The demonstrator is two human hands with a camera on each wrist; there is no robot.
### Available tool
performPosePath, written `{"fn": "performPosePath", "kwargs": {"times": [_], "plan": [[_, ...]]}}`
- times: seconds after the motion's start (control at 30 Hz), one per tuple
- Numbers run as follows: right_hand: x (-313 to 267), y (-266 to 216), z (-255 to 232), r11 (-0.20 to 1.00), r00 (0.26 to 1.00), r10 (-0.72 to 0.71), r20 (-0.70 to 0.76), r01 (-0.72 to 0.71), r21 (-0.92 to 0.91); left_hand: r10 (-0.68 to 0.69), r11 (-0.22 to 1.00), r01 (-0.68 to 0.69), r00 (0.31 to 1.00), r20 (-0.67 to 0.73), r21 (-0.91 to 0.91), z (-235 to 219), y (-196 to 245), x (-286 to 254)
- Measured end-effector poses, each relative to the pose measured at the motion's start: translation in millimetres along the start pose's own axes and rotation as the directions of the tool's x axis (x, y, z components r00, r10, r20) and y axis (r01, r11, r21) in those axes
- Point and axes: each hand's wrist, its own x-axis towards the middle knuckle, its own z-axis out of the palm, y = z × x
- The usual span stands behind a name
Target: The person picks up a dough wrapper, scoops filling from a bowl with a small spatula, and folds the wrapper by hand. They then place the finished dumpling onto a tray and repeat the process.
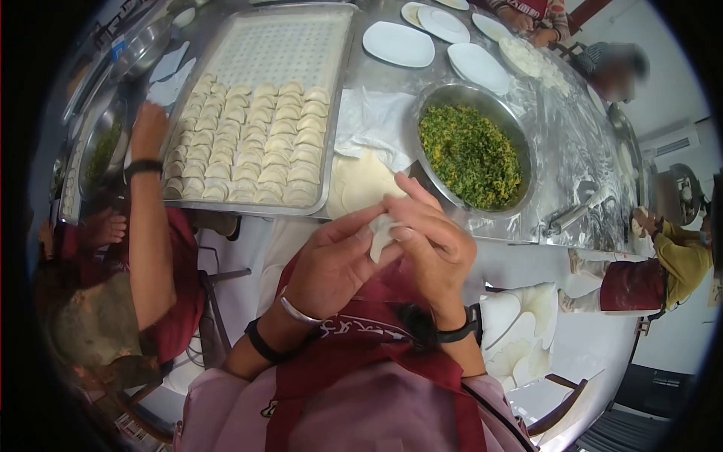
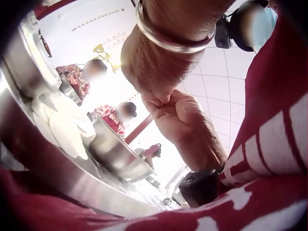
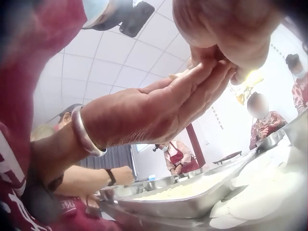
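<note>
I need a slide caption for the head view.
Left hand and right hand hold a dumpling near a loaded tray.

My dumpling point(image 1: 382, 235) is a soft off-white; the other dumplings point(image 1: 248, 147) are creamier. Their tray point(image 1: 337, 113) is silver, its liner point(image 1: 279, 56) pale with neat rows of blue-grey dots. The filling point(image 1: 471, 154) is deep green flecked with yellow (easily the liveliest colour before me), in a silver bowl point(image 1: 525, 143). The plates point(image 1: 399, 43) and cloth point(image 1: 376, 113) are plain white, the wrappers point(image 1: 365, 181) cream. White streaks smear the grey table point(image 1: 557, 143). I wear a maroon apron point(image 1: 297, 380) with white lettering point(image 1: 354, 328), a pink top point(image 1: 215, 407), a silver bangle point(image 1: 299, 311) and black wristbands point(image 1: 263, 343). To my right, someone's top point(image 1: 689, 256) is mustard yellow.
</note>
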Motion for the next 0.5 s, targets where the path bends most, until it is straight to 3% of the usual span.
{"fn": "performPosePath", "kwargs": {"times": [0.07, 0.13, 0.3, 0.5], "plan": [[2.6, -13.8, 9.6, 0.978, 0.983, 0.166, -0.084, -0.154, 0.140, -0.024, 1.000, 0.025, 1.000, -0.017, 0.006, -2.5, 2.1, -0.6], [2.0, -17.8, 11.7, 0.964, 0.973, 0.214, -0.084, -0.197, 0.176, -0.029, 1.000, 0.029, 1.000, -0.002, -0.009, -4.2, 1.5, -1.3], [1.4, 0.1, -6.2, 1.000, 0.990, -0.018, 0.139, 0.020, -0.015, -0.044, 0.999, 0.044, 0.999, 0.030, -0.004, -5.4, 0.6, -2.4], [5.1, -0.2, -9.5, 0.998, 0.979, -0.013, 0.201, 0.026, -0.062, -0.079, 0.997, 0.079, 0.997, 0.012, 0.019, -8.8, 4.2, -4.7]]}}
